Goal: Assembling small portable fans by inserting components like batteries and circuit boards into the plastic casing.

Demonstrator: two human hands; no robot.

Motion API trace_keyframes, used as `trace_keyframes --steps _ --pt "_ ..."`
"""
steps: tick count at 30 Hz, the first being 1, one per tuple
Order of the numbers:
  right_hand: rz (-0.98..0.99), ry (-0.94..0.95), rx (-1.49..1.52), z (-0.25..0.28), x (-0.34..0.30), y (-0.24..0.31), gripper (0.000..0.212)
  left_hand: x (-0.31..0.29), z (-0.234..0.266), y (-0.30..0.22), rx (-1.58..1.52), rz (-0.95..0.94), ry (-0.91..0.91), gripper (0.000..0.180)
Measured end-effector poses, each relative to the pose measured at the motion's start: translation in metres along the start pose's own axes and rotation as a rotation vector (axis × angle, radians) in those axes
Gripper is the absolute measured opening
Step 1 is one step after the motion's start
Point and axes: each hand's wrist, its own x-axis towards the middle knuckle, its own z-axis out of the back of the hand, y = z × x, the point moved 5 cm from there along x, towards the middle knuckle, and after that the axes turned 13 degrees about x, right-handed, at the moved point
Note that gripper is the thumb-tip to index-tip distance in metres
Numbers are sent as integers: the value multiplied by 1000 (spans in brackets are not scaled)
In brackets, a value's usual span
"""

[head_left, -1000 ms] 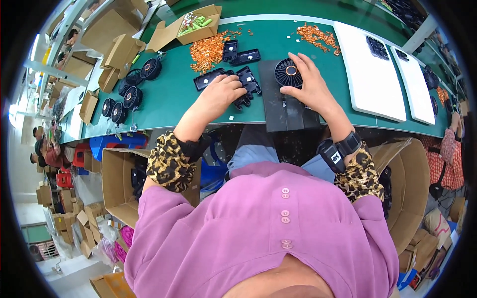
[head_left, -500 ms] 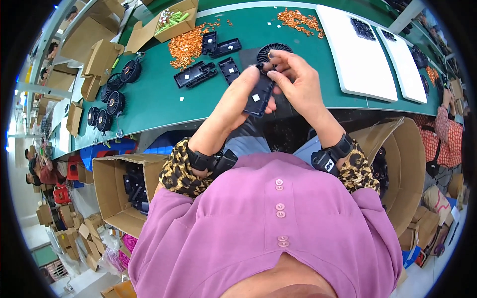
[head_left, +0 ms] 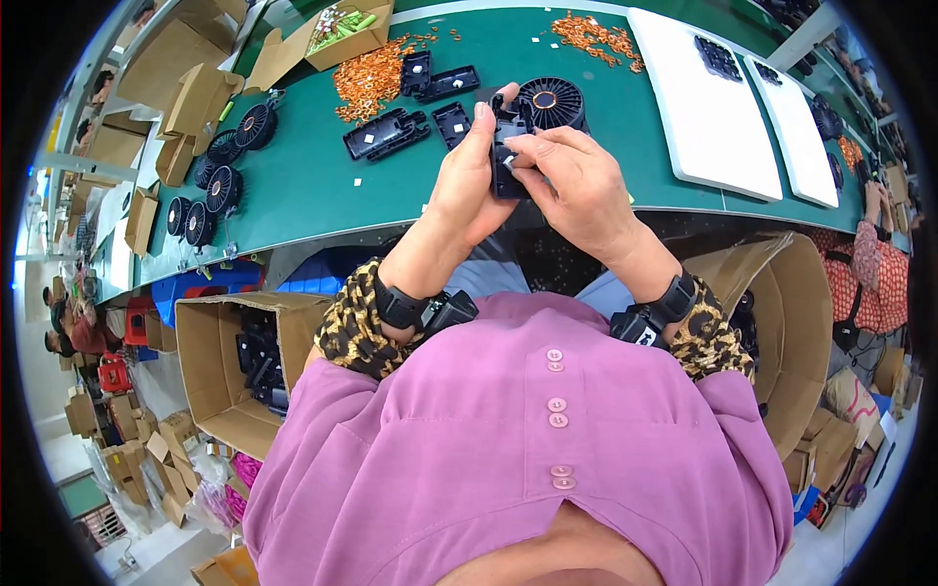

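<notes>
My left hand [head_left: 467, 178] is wrapped round a dark plastic housing shell [head_left: 504, 184], held upright above the table's near edge. The fingers of my right hand [head_left: 578, 181] are pinched together over the shell's middle. A small white piece [head_left: 509, 160] shows right at those fingertips; I cannot tell whether it is gripped or stuck to the shell. Just beyond my hands lies a round black fan head [head_left: 550, 104] with a copper-coloured centre. Another dark shell [head_left: 452, 125] lies left of the held one, partly hidden by my left hand.
On the green table [head_left: 313, 195] are more dark shells [head_left: 386, 135], a heap of copper-coloured rings [head_left: 366, 83], several black fans [head_left: 223, 188] and a carton of green parts [head_left: 342, 31]. White foam boards [head_left: 703, 117] lie at right. Open cardboard boxes [head_left: 230, 381] flank me below.
The shell has turned more upright and shifted slightly. My right hand has moved down from its top end to its middle, uncovering the fan head behind.
</notes>
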Motion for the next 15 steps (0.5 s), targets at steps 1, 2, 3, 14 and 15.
trace_keyframes --steps 1,2,3,14,15 --pt "-5 6 -16 0 0 0 31 0 0 0 0 -3 1 48" --pt "-3 7 -17 0 0 0 31 0 0 1 8 -1 -10 47" --pt "11 24 -34 0 1 1 29 0 0 1 17 1 -19 47" --pt "68 72 -68 -5 7 5 21 -5 -15 -9 197 -53 -1 48" --pt "89 82 -87 -6 6 6 21 -6 -18 -11 250 -62 0 49"
